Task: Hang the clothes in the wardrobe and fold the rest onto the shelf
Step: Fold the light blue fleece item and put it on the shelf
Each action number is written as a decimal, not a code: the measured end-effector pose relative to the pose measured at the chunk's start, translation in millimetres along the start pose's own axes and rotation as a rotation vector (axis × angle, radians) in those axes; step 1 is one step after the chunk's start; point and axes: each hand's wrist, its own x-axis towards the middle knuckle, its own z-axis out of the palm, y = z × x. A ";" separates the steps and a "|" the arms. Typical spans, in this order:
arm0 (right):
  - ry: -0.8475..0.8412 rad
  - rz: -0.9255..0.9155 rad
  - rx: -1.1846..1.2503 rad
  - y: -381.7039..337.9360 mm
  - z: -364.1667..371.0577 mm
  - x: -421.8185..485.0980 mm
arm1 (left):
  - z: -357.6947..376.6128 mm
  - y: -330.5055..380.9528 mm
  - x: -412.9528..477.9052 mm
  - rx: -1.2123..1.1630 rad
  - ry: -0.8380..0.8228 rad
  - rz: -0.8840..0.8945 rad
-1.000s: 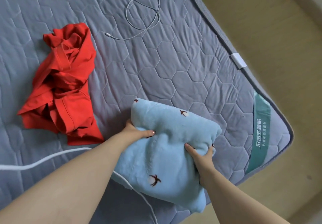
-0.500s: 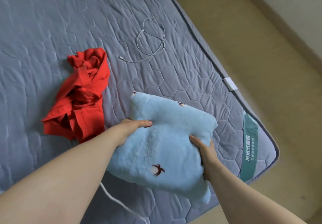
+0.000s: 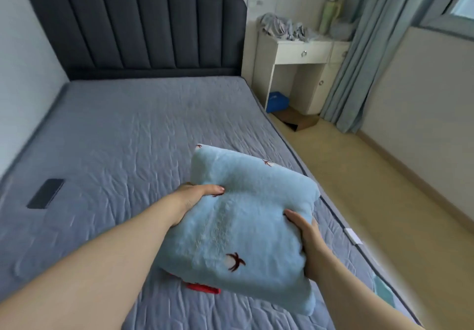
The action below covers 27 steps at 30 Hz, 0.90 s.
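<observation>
Over the bed (image 3: pixel 128 137) we have raised the folded fleece (image 3: pixel 246 222) clear of the mattress, left hand (image 3: pixel 195 196) and right hand (image 3: pixel 305 234) each gripping a side. Folding looks done, shelf next. A red garment (image 3: pixel 205 288) stays on the bed beneath it. The bed's teal edge label (image 3: pixel 383 288) is unreadable now.

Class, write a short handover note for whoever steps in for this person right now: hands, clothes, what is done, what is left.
Left hand grips the folded blue fleece at its left edge, right hand at its right edge, held over the bed.
Red garment lies on the bed; only an edge shows under the fleece.
Done: fleece folded. Left: shelve it, then handle the red garment. Wardrobe and shelf not in view.
</observation>
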 end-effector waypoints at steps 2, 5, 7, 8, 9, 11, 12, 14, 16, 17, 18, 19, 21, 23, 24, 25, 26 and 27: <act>-0.087 -0.015 -0.021 -15.7 34.5 -26.9 | -40.1 10.7 -38.6 -0.027 0.040 0.025; -0.253 0.005 -0.060 -38.1 87.6 -65.9 | -99.8 18.1 -93.1 -0.066 0.142 0.053; -0.408 0.011 -0.097 -52.9 123.2 -89.0 | -138.5 19.6 -131.3 -0.127 0.230 0.093; -0.447 -0.005 -0.126 -58.3 130.2 -90.1 | -145.6 21.3 -140.8 -0.133 0.239 0.094; -0.510 -0.028 -0.151 -64.9 143.2 -95.3 | -158.1 21.4 -156.8 -0.143 0.268 0.100; -0.618 -0.050 -0.203 -75.9 179.0 -110.8 | -188.8 16.8 -193.7 -0.200 0.353 0.109; -0.674 -0.065 -0.236 -79.0 198.9 -117.2 | -203.8 13.2 -214.2 -0.234 0.401 0.116; -0.819 -0.078 -0.312 -83.7 243.2 -138.2 | -236.1 -0.5 -256.4 -0.324 0.502 0.128; -0.965 -0.083 -0.374 -81.5 285.6 -162.8 | -262.4 -20.7 -298.7 -0.414 0.612 0.141; -1.031 -0.080 -0.401 -76.4 308.9 -178.3 | -275.0 -34.5 -324.1 -0.451 0.670 0.150; -1.064 -0.081 -0.415 -72.1 325.1 -188.4 | -282.0 -43.8 -341.8 -0.479 0.694 0.153; -1.132 -0.069 -0.435 -62.8 345.3 -206.1 | -291.6 -58.0 -367.0 -0.505 0.735 0.150; -1.266 -0.033 -0.465 -37.2 383.0 -251.0 | -310.4 -90.6 -420.7 -0.558 0.830 0.159; -1.384 -0.008 -0.478 -8.4 415.3 -291.5 | -325.6 -123.2 -468.1 -0.618 0.942 0.158; -1.433 0.008 -0.494 6.5 430.9 -310.5 | -332.1 -138.4 -490.3 -0.644 0.994 0.157; -1.481 0.019 -0.518 20.1 444.2 -330.0 | -338.1 -152.9 -510.2 -0.668 1.035 0.151; -1.522 0.031 -0.535 34.1 457.7 -349.5 | -343.5 -167.5 -528.9 -0.694 1.064 0.150; -1.565 0.053 -0.548 52.0 474.8 -373.6 | -351.2 -187.0 -552.6 -0.721 1.107 0.160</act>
